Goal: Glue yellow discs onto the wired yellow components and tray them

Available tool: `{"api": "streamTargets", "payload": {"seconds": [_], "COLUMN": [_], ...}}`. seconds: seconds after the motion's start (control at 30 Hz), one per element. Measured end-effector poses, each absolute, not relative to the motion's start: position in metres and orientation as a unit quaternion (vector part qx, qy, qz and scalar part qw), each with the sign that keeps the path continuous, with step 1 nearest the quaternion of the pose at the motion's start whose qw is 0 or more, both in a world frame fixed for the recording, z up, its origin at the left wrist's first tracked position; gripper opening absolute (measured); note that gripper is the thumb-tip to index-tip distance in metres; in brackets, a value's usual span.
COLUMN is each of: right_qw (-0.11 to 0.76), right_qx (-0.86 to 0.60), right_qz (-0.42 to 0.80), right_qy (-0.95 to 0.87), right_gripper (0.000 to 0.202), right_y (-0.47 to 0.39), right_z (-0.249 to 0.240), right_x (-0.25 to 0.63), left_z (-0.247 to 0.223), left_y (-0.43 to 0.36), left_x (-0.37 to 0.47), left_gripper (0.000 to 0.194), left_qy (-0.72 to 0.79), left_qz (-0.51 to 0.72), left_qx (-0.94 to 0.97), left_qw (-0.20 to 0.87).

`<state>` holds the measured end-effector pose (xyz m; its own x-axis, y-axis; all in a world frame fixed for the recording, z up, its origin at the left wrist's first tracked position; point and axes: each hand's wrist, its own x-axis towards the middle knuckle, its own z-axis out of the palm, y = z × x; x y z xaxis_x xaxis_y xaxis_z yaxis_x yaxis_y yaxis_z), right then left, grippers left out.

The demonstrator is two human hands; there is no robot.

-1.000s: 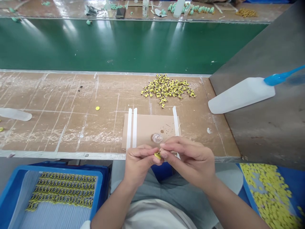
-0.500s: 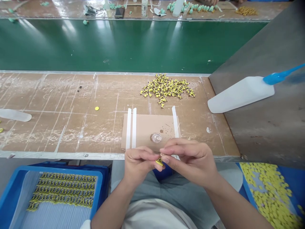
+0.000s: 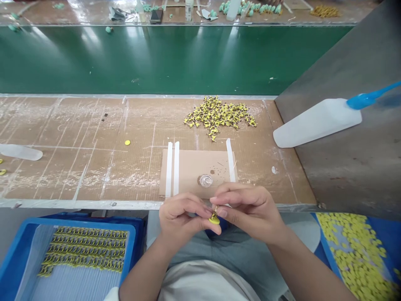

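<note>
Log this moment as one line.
left hand: holding small yellow piece | right hand: pinching its top | clear cup: on cardboard pad

Brown bench (image 3: 78,167): yellow-brown pile (image 3: 221,115), small glass jar (image 3: 205,180).

no readable text, labels or numbers

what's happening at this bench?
The left hand and right hand together hold a small figure on a yellow disc at the bench's near edge. A glass jar sits on the taped cardboard; loose figures lie beyond. Rows of yellow pieces fill part of the left tray.
</note>
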<state>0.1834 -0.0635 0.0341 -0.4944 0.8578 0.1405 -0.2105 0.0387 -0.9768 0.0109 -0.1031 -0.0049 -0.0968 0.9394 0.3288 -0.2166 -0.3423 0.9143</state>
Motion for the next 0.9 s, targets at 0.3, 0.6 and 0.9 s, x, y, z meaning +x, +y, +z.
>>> {"api": "streamTargets", "payload": {"seconds": [0.3, 0.6, 0.9], "right_qw": [0.398, 0.397, 0.406], "right_qx": [-0.23, -0.209, -0.304], "right_qz": [0.671, 0.657, 0.655], "right_qy": [-0.581, -0.606, -0.56], "right_gripper": [0.032, 0.031, 0.018], "right_y": [-0.0623, -0.0624, -0.0602], "right_z": [0.0321, 0.0369, 0.0396], "right_x": [0.1866, 0.1898, 0.1855], "left_z": [0.0053, 0.0052, 0.0019], "left_y": [-0.104, -0.1097, -0.1047], "left_x": [0.0029, 0.0015, 0.0079], "left_gripper": [0.027, 0.027, 0.024], "left_qy": [0.292, 0.286, 0.336], "left_qz": [0.635, 0.621, 0.645], "left_qx": [0.611, 0.623, 0.574], "left_qw": [0.371, 0.38, 0.377]}}
